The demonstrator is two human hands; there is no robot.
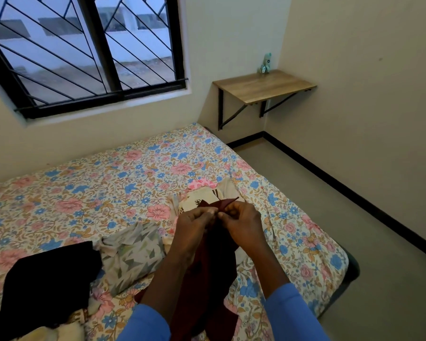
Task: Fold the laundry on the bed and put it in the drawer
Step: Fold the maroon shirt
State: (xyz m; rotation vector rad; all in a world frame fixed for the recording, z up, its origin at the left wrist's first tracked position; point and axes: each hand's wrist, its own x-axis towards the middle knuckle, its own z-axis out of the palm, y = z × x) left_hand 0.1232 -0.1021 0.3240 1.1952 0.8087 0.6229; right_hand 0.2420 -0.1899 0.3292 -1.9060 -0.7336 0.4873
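Hanging from both hands, the maroon garment is held up over the near edge of the bed, its lower part trailing down between the person's forearms. The left hand and right hand meet at its top edge, each grip closed in a fingertip pinch on the cloth, with a small point of fabric sticking up above the right hand. It looks as if a corner or seam is being found before the first fold, so the task seems to be at an early stage.

Just behind the hands lies a cream pile of unfolded clothes. A grey patterned garment sits to the left of the forearms, and a black garment lies further left, near the bed's edge. No drawer is in view.

The risks come mostly from the hold. With both pinches so close together, most of the cloth hangs unsupported and may twist, giving a crooked fold. A slipping fingertip would drop it onto the loose clothes below and tangle them. The hanging tail could also drag neighbouring pieces towards the floor.
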